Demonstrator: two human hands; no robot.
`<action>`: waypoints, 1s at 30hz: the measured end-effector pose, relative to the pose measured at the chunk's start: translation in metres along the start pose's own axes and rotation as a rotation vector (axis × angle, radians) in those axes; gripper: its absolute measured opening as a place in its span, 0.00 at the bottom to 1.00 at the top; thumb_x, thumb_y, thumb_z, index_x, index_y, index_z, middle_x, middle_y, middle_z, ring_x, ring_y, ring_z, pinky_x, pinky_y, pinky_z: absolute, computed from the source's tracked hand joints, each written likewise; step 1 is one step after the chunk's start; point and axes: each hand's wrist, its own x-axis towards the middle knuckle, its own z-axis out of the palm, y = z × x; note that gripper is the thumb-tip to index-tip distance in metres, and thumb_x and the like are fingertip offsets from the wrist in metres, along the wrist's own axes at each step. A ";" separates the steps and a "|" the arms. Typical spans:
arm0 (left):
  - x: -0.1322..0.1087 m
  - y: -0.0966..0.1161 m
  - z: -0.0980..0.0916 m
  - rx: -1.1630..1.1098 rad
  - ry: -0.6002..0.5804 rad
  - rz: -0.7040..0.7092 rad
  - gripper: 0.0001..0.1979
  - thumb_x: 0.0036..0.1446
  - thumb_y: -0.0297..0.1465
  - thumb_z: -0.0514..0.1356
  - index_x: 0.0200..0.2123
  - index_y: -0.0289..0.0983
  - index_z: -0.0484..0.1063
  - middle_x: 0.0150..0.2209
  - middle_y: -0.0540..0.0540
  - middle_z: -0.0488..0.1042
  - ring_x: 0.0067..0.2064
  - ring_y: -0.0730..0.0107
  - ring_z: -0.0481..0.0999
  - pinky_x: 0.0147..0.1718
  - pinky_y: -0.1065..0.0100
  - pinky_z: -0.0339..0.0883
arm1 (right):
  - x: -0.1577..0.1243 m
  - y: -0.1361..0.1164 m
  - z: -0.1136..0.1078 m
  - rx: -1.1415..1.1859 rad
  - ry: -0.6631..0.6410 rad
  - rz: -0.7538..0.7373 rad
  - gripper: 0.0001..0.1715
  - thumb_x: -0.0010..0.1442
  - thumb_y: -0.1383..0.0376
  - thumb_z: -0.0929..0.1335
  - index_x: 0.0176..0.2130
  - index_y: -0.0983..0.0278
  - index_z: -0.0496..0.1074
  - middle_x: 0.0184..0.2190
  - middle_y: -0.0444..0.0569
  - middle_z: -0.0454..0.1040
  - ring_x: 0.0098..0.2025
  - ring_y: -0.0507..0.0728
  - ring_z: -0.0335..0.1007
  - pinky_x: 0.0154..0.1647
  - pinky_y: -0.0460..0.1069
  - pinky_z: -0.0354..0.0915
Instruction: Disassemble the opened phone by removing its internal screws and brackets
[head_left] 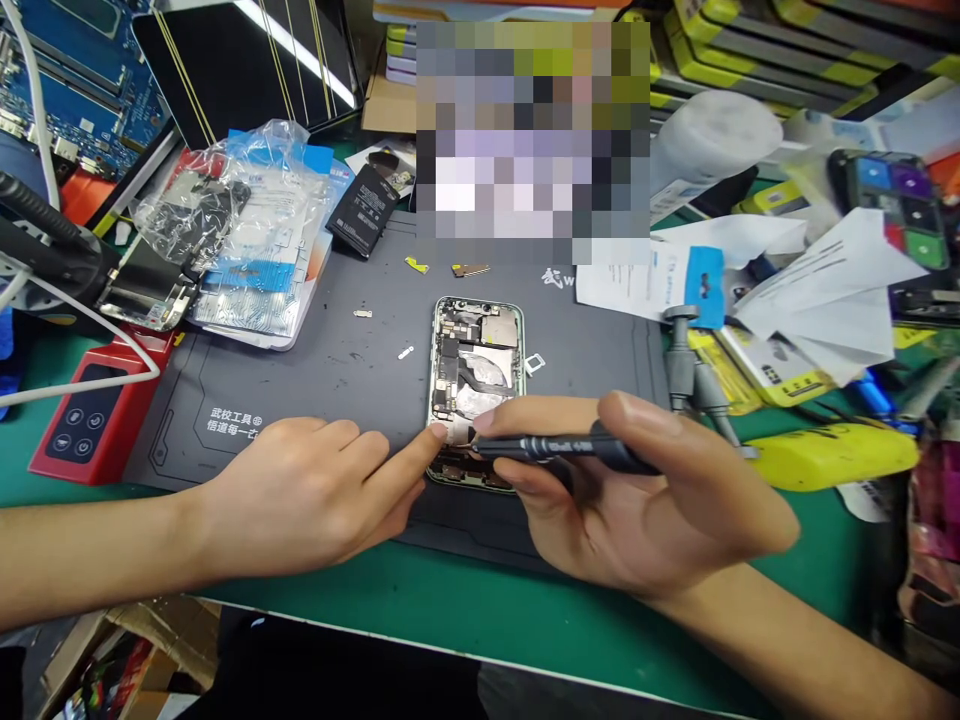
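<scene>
Opened smartphone (487,368): metal plates, shiny. Work mat (337,370) under it: matt, smooth. Left of it, bag (196,210): clear crumpled plastic, glossy. Right, leaflet (829,290): creased paper.

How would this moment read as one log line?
left hand: at left edge of phone | right hand: holding screwdriver over phone | phone: internals exposed, on mat

Screwdriver (570,448) blocks lower phone (487,365); mat (322,350) opens leftward.

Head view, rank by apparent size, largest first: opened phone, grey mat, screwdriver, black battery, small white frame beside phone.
1. Grey mat
2. Opened phone
3. Screwdriver and black battery: too close to rank; right hand partly covers the screwdriver
4. Small white frame
</scene>
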 end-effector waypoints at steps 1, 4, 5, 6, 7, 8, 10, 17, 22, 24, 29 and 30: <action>0.000 0.000 0.000 0.002 0.000 0.001 0.19 0.76 0.30 0.54 0.62 0.26 0.73 0.26 0.54 0.71 0.24 0.66 0.74 0.19 0.60 0.63 | 0.001 0.000 0.001 0.003 -0.003 -0.038 0.23 0.66 0.73 0.74 0.58 0.60 0.72 0.42 0.48 0.87 0.39 0.57 0.88 0.38 0.48 0.86; 0.000 0.000 -0.001 0.000 -0.002 -0.002 0.19 0.76 0.30 0.53 0.62 0.26 0.73 0.26 0.54 0.71 0.24 0.67 0.74 0.19 0.60 0.63 | 0.004 -0.002 0.002 -0.001 -0.006 -0.095 0.27 0.67 0.74 0.72 0.63 0.62 0.70 0.43 0.51 0.87 0.43 0.59 0.88 0.40 0.49 0.87; 0.000 0.000 -0.001 0.000 -0.001 -0.003 0.18 0.76 0.30 0.53 0.62 0.26 0.73 0.26 0.54 0.71 0.24 0.67 0.74 0.19 0.61 0.63 | 0.004 -0.002 0.002 0.004 -0.004 -0.095 0.29 0.68 0.74 0.72 0.65 0.62 0.69 0.43 0.51 0.87 0.43 0.59 0.88 0.40 0.49 0.87; 0.000 0.000 -0.001 0.000 0.000 -0.002 0.18 0.76 0.29 0.53 0.62 0.26 0.73 0.26 0.54 0.71 0.24 0.67 0.74 0.19 0.61 0.63 | 0.005 -0.003 0.003 0.008 -0.002 -0.102 0.33 0.68 0.75 0.72 0.68 0.62 0.67 0.44 0.51 0.86 0.44 0.59 0.88 0.41 0.49 0.87; 0.000 0.000 -0.001 0.000 -0.001 -0.001 0.19 0.76 0.30 0.53 0.62 0.26 0.72 0.26 0.54 0.71 0.24 0.67 0.74 0.19 0.61 0.63 | 0.006 -0.003 0.003 0.007 -0.001 -0.111 0.37 0.68 0.75 0.72 0.70 0.62 0.64 0.44 0.51 0.86 0.44 0.59 0.88 0.41 0.49 0.87; 0.000 0.000 -0.001 0.001 -0.002 0.001 0.19 0.77 0.30 0.53 0.62 0.26 0.72 0.26 0.54 0.71 0.24 0.67 0.74 0.19 0.61 0.63 | 0.007 -0.003 0.003 0.002 -0.004 -0.121 0.40 0.68 0.75 0.72 0.73 0.62 0.61 0.44 0.51 0.86 0.44 0.58 0.88 0.42 0.49 0.87; 0.000 -0.001 -0.001 0.001 -0.006 0.003 0.19 0.77 0.30 0.53 0.62 0.26 0.72 0.26 0.54 0.71 0.24 0.67 0.74 0.19 0.61 0.63 | 0.008 -0.002 0.004 -0.009 0.005 -0.141 0.44 0.69 0.76 0.71 0.76 0.63 0.56 0.43 0.51 0.86 0.43 0.58 0.88 0.42 0.48 0.87; 0.000 -0.001 -0.001 -0.020 -0.005 0.000 0.18 0.77 0.30 0.52 0.61 0.27 0.72 0.26 0.54 0.71 0.25 0.66 0.74 0.19 0.60 0.64 | 0.011 -0.002 0.002 0.001 0.015 -0.143 0.49 0.67 0.74 0.74 0.78 0.59 0.56 0.44 0.51 0.87 0.43 0.58 0.87 0.40 0.49 0.86; 0.001 -0.002 -0.001 -0.024 -0.003 -0.009 0.17 0.78 0.30 0.51 0.59 0.28 0.73 0.27 0.54 0.72 0.24 0.66 0.74 0.20 0.59 0.62 | 0.011 -0.004 -0.008 0.111 -0.135 -0.112 0.44 0.73 0.73 0.66 0.79 0.57 0.50 0.48 0.54 0.86 0.48 0.57 0.86 0.43 0.51 0.85; 0.001 -0.001 -0.002 -0.023 -0.005 -0.005 0.17 0.78 0.30 0.51 0.60 0.28 0.72 0.27 0.54 0.72 0.24 0.66 0.74 0.20 0.60 0.62 | 0.010 -0.004 -0.010 0.101 -0.128 -0.095 0.44 0.72 0.75 0.66 0.79 0.56 0.52 0.46 0.51 0.87 0.45 0.56 0.86 0.40 0.50 0.84; 0.000 -0.001 -0.002 -0.024 -0.016 0.005 0.18 0.77 0.29 0.52 0.62 0.27 0.71 0.26 0.54 0.71 0.25 0.66 0.74 0.21 0.60 0.61 | 0.007 -0.001 -0.009 0.106 -0.030 -0.109 0.40 0.71 0.72 0.70 0.76 0.58 0.61 0.51 0.55 0.86 0.47 0.59 0.86 0.39 0.52 0.84; 0.000 -0.001 -0.002 -0.025 -0.014 0.005 0.18 0.77 0.29 0.52 0.62 0.27 0.71 0.26 0.54 0.71 0.25 0.66 0.74 0.21 0.60 0.61 | 0.006 0.000 -0.009 0.124 -0.037 -0.111 0.39 0.71 0.73 0.69 0.76 0.59 0.61 0.53 0.55 0.86 0.49 0.58 0.86 0.41 0.52 0.85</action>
